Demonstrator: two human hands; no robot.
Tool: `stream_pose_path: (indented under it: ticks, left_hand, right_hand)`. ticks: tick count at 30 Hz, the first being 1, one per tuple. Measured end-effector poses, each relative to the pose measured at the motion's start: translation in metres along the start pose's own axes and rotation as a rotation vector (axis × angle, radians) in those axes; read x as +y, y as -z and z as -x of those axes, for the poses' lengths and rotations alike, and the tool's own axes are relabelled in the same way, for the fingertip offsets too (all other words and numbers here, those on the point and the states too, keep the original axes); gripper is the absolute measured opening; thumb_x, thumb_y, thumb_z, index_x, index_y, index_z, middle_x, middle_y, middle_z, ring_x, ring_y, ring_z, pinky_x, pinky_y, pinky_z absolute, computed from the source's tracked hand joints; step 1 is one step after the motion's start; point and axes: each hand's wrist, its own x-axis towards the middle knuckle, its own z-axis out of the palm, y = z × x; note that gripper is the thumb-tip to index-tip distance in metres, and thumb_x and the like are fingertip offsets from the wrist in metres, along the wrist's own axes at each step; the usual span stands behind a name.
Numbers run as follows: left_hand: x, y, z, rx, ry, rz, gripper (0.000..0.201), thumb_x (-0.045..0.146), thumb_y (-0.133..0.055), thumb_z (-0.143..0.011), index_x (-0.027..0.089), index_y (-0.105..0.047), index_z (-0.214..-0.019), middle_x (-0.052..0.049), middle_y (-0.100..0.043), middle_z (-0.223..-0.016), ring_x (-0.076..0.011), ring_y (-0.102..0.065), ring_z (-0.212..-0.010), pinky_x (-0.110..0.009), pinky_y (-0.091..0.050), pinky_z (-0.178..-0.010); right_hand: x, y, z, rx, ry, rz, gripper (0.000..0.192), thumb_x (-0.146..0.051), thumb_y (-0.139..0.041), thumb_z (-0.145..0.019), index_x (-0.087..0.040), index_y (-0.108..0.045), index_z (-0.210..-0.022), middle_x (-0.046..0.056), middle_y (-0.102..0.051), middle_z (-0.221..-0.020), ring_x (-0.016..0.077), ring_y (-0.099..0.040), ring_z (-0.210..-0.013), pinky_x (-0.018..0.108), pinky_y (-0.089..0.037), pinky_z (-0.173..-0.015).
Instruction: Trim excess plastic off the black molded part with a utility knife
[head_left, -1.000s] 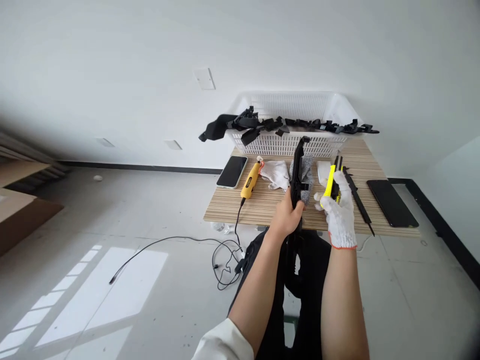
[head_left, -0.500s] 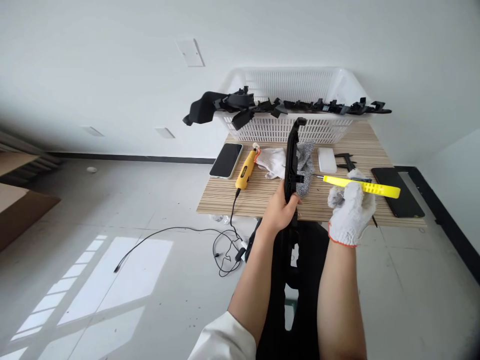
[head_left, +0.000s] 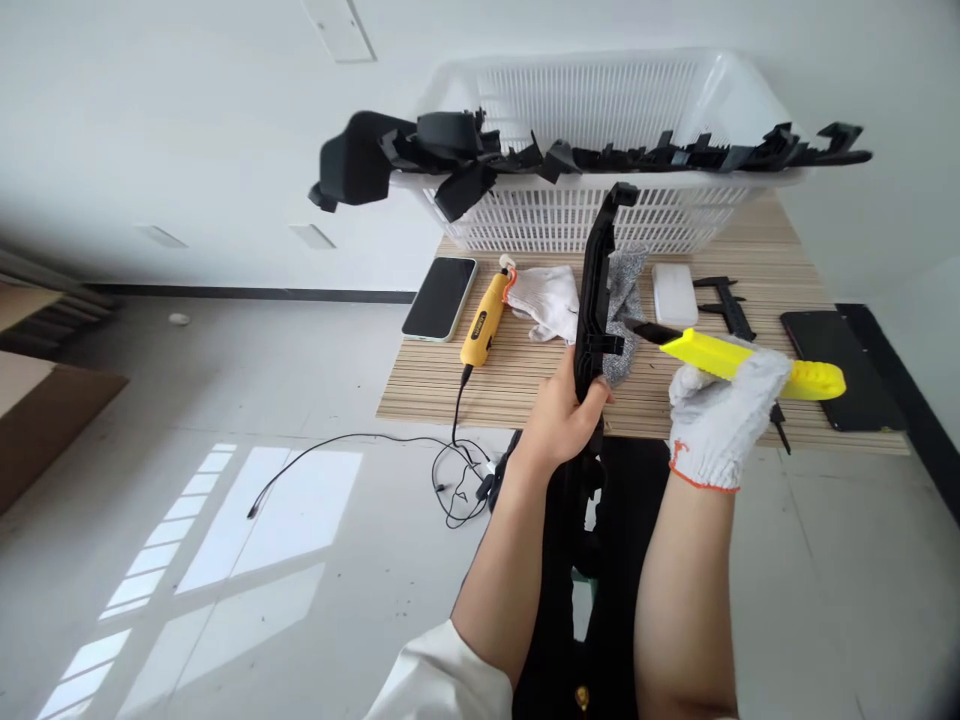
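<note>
My bare left hand [head_left: 561, 420] is wrapped round a long black plastic part [head_left: 595, 280], which it holds upright over the table's front edge. The part's lower end drops toward my lap. In a white knit glove, my right hand [head_left: 720, 415] grips a yellow utility knife [head_left: 817, 380]. Its dark blade [head_left: 652, 332] is out and points left at the part, with a small gap between them. Behind the part lie a grey cloth [head_left: 626, 300] and a white glove [head_left: 546, 298].
A white basket [head_left: 517, 222] with black plastic parts [head_left: 450, 140] across its rim stands at the table's back. A phone [head_left: 439, 298], a corded yellow rotary tool [head_left: 484, 322], a white box [head_left: 675, 295], a black caliper [head_left: 727, 303] and a black tablet [head_left: 844, 370] lie on the table [head_left: 405, 390].
The knife has turned so its blade's flat side shows, and my right hand has shifted slightly right. My left hand keeps its hold on the part. The view has moved closer to the table.
</note>
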Motion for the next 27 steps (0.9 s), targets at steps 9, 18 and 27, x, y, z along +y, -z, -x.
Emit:
stream_pose_path:
  ticks: [9,18,27]
  left_hand:
    - [0.001,0.002,0.004,-0.054,0.03,0.042,0.021,0.021,-0.046,-0.092,0.022,-0.052,-0.112,0.002,-0.07,-0.08,-0.0144,-0.066,-0.058,-0.027,-0.053,-0.064]
    - [-0.002,0.005,0.006,-0.039,-0.013,0.015,0.022,0.02,-0.048,-0.089,0.022,-0.052,-0.111,0.002,-0.07,-0.08,-0.0184,-0.068,-0.074,-0.03,-0.053,-0.074]
    - [-0.002,0.004,0.006,-0.04,-0.002,-0.002,0.022,0.02,-0.048,-0.09,0.024,-0.051,-0.111,0.003,-0.068,-0.078,-0.0179,-0.068,-0.069,-0.029,-0.053,-0.07]
  right_hand:
    - [0.001,-0.026,0.014,-0.016,-0.11,0.03,0.029,-0.042,-0.067,-0.065,-0.019,-0.058,-0.081,-0.005,-0.053,-0.053,0.0087,-0.046,-0.044,0.019,-0.029,-0.037]
    - [0.004,-0.025,0.009,0.007,-0.182,-0.021,0.025,-0.035,-0.064,-0.061,-0.02,-0.057,-0.079,-0.007,-0.052,-0.052,0.0076,-0.046,-0.043,0.017,-0.031,-0.037]
    - [-0.003,-0.01,-0.004,-0.103,-0.15,0.065,0.024,-0.035,-0.066,-0.06,-0.02,-0.059,-0.078,-0.007,-0.051,-0.05,0.0077,-0.046,-0.042,0.017,-0.031,-0.036]
